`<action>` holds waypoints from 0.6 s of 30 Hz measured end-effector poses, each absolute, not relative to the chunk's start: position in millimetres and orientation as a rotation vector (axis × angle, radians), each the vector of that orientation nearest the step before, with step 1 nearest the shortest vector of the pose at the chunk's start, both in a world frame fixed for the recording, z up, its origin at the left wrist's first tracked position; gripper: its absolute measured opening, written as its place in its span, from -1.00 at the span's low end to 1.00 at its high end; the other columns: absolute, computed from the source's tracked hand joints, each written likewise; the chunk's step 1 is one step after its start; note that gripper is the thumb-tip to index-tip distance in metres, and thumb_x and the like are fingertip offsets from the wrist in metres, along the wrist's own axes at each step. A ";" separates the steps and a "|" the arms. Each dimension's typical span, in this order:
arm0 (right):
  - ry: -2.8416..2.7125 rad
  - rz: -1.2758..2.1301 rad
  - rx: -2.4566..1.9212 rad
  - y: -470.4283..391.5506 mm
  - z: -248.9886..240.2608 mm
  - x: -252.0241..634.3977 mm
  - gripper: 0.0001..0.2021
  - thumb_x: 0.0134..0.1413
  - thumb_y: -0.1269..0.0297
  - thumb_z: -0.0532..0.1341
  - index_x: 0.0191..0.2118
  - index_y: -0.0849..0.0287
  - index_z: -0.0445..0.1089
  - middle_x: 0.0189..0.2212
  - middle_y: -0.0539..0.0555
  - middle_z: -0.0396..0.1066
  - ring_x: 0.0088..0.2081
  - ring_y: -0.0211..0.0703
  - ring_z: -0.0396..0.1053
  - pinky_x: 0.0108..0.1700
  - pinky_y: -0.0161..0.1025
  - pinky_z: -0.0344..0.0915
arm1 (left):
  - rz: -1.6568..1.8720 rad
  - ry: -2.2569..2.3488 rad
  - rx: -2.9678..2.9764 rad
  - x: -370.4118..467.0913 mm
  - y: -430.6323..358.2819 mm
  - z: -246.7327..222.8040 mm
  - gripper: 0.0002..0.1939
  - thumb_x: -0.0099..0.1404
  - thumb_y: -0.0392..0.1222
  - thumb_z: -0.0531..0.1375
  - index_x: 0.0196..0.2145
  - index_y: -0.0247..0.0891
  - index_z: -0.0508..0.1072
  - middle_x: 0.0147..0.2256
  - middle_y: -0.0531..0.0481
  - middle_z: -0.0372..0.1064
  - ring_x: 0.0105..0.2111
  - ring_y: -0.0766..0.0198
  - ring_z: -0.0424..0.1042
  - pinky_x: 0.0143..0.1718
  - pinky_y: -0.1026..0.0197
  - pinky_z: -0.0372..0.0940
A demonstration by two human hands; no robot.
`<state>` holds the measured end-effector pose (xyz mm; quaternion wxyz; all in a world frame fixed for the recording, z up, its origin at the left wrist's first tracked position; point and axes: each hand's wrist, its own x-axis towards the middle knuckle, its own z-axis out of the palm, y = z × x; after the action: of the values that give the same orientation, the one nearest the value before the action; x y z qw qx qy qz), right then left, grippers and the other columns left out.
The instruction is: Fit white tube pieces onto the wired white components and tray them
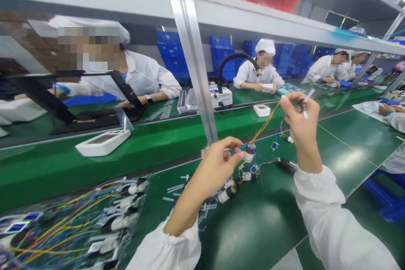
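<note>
For handling these thin wires, a light, steady pull between the two hands would serve best, with the strain taken near the white cylinder rather than at its joints, and each strand parted gently, since a sharp tug could loosen an end. The cylinder lies just right of the foot of the metal post, my landmark, and right at the left hand's fingertips. The left hand, on the near side of the post's foot, has thumb and forefinger nearly closed at the cylinder's wired end; whether they grip its edge or only a wire, I cannot tell. The right hand, farther right of the post and higher, pinches the far ends of the red and yellow wires between thumb and forefinger, its other fingers curled around a slim pale stick. Short pale tubes lie nearer the person than the post; a wired bundle sits to its left.
</note>
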<state>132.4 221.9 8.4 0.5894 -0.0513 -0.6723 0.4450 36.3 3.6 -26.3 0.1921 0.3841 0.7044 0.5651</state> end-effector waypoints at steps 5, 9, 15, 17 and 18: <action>-1.584 0.988 -0.043 204.5 15.3 138.6 -0.66 0.12 -0.04 0.46 -0.35 0.12 0.46 -0.48 -0.01 0.32 -0.59 -0.36 0.11 -0.61 -0.30 0.01 | 1.309 2.104 1.289 42.6 3.4 -26.4 -0.80 0.30 -0.10 0.22 -0.37 -0.25 0.56 -0.43 -0.03 0.47 -0.49 0.23 0.33 -0.42 0.23 0.15; -1.601 0.994 -0.060 196.5 18.8 140.8 -0.62 0.09 -0.10 0.46 -0.36 0.11 0.46 -0.50 -0.02 0.31 -0.59 -0.34 0.13 -0.59 -0.29 0.05 | 1.295 2.109 1.369 44.6 -0.3 -20.5 -0.68 0.34 -0.13 0.17 -0.57 -0.23 0.42 -0.57 0.02 0.31 -0.54 0.26 0.22 -0.47 0.25 0.05; -1.959 0.994 0.074 188.0 20.4 141.4 -0.65 0.17 -0.02 0.42 -0.41 0.14 0.45 -0.57 -0.06 0.28 -0.57 -0.33 0.08 -0.52 -0.27 0.05 | 1.437 2.023 1.280 46.1 -2.6 -14.5 -0.76 0.33 -0.10 0.19 -0.46 -0.25 0.48 -0.55 0.03 0.32 -0.54 0.29 0.23 -0.50 0.28 0.07; -2.099 0.969 0.163 187.4 16.6 135.1 -0.72 0.22 0.10 0.39 -0.41 0.16 0.44 -0.53 -0.04 0.34 -0.50 -0.28 0.19 -0.44 -0.26 0.14 | 1.494 1.974 1.250 46.9 -4.0 -11.8 -0.75 0.31 -0.09 0.21 -0.47 -0.26 0.47 -0.56 0.04 0.32 -0.55 0.31 0.23 -0.51 0.29 0.07; -2.137 0.946 0.190 187.9 13.8 130.8 -0.76 0.22 0.18 0.37 -0.41 0.17 0.44 -0.50 -0.03 0.37 -0.47 -0.26 0.23 -0.40 -0.25 0.16 | 1.517 1.955 1.235 47.0 -5.1 -10.3 -0.75 0.30 -0.08 0.22 -0.47 -0.26 0.47 -0.57 0.04 0.31 -0.55 0.32 0.23 -0.52 0.30 0.08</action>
<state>130.8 187.9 13.8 0.3881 0.0746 -0.8399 0.3720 47.0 -5.1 -10.3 0.1870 0.4386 0.6944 0.5390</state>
